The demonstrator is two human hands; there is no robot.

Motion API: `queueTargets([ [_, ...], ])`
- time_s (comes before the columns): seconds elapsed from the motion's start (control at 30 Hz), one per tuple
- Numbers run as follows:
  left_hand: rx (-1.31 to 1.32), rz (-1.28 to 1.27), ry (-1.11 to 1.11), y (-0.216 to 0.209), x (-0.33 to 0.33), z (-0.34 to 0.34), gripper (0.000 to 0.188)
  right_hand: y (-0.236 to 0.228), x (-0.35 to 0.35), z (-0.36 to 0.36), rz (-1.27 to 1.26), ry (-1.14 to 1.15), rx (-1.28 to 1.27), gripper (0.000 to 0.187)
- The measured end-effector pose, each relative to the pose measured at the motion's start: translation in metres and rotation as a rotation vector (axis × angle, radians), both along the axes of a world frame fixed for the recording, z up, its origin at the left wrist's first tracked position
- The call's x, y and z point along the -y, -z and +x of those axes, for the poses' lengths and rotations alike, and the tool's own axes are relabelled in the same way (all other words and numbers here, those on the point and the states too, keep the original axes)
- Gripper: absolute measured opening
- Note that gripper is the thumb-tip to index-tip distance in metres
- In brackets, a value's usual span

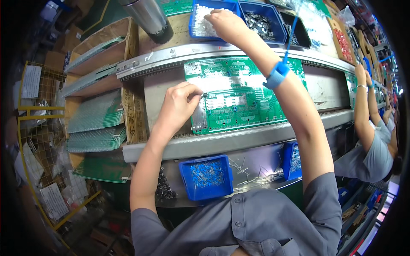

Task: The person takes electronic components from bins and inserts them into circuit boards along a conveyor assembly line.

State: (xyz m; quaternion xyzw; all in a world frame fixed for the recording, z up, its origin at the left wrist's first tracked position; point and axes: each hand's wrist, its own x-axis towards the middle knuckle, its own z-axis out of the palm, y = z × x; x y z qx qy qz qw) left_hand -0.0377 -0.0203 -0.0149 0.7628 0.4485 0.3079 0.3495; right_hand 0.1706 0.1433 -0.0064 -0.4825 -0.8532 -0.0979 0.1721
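A green circuit board (pixel 239 98) lies flat on the rails in front of me. At its left edge my left hand (pixel 181 100) is closed in a pinch on a small black component (pixel 204 94), which appears to touch the board. My right hand (pixel 226 24) reaches over the board to a blue bin (pixel 191 30) at the back. Its fingers are bent together above small white parts (pixel 203 21); what they hold, if anything, is hidden. A blue wrist strap (pixel 276 76) with a cord circles my right wrist.
Metal rails (pixel 171 147) run in front of and behind the board. Another blue bin (pixel 261 25) holds dark parts. A near blue bin (pixel 207 177) holds leaded components. A metal cylinder (pixel 149 19) and a box of stacked boards (pixel 96 111) stand left; a co-worker's arm (pixel 362 102) shows right.
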Motion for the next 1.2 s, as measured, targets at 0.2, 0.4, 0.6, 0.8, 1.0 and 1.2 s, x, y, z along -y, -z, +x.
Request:
queueTargets([
  [0.2,-0.038,0.100,-0.011,0.007,0.000,0.000,0.010,0.004,-0.003,-0.006,0.035,-0.040,0.115,0.006],
  [0.4,-0.038,0.095,-0.024,0.004,0.001,0.003,0.009,0.005,0.002,-0.002,0.080,-0.005,-0.037,0.006],
  [0.6,-0.012,0.043,-0.035,0.002,0.001,0.003,0.010,0.005,0.000,-0.005,-0.012,0.044,0.005,0.008],
  [0.8,-0.077,0.179,-0.020,0.008,0.000,0.003,0.009,0.006,-0.003,-0.008,-0.015,0.074,-0.043,0.010],
  [1.0,-0.102,0.203,-0.025,0.007,0.001,0.003,0.008,0.001,-0.003,-0.007,-0.026,0.099,-0.097,0.009],
  [1.2,-0.004,-0.028,-0.060,-0.005,0.001,0.000,0.010,-0.014,0.007,0.001,-0.057,0.032,-0.233,0.014],
])
